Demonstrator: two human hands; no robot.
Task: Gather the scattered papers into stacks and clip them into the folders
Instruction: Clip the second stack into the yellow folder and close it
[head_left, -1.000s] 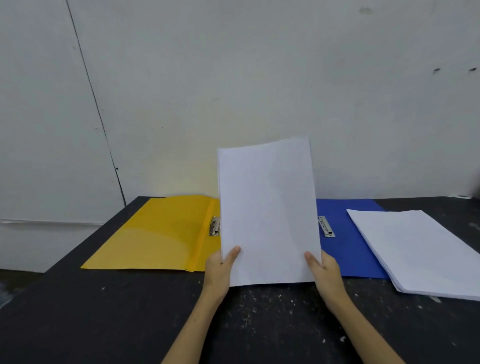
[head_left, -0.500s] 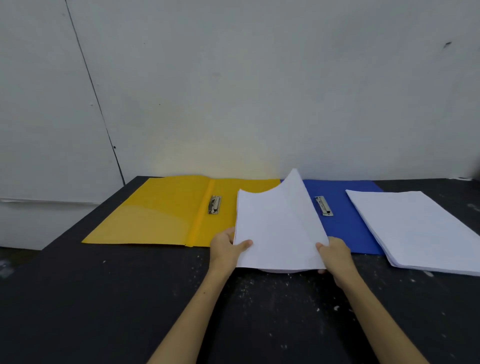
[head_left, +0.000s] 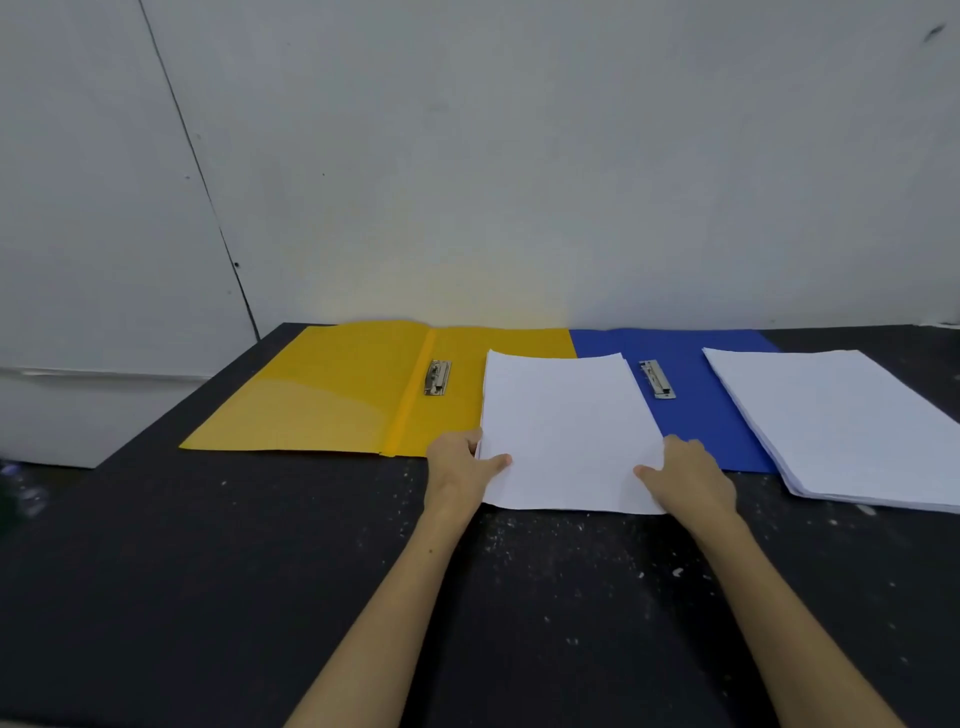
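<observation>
A white paper stack (head_left: 566, 431) lies flat across both open folders; left hand (head_left: 460, 467) and right hand (head_left: 688, 473) grip its near corners.

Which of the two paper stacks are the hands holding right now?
The middle paper stack, lying across where the yellow folder meets the blue folder. The left hand and right hand grip its near corners; the right-side stack lies untouched.

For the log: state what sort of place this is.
Probably a bare workroom or filing bench: a paint-speckled black table against a plain white wall, holding open folders and paper stacks.
</observation>
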